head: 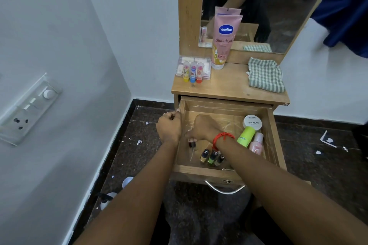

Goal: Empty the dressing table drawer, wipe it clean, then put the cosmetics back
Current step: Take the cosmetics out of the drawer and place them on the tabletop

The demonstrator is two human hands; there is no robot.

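The wooden drawer is pulled out. My left hand grips its left wall. My right hand, with a red thread at the wrist, reaches down inside and its fingers close on a small dark-capped dropper. Three small nail polish bottles stand at the drawer's front. At its right lie a white nail polish remover jar, a green tube and a pink bottle. On the table top stand a pink Vaseline tube, three lip balms on a clear case, and a green checked cloth.
A mirror rises behind the table top. A white wall with a switch panel is on the left. The dark stone floor carries paper scraps and white containers near the wall. The metal drawer handle juts toward me.
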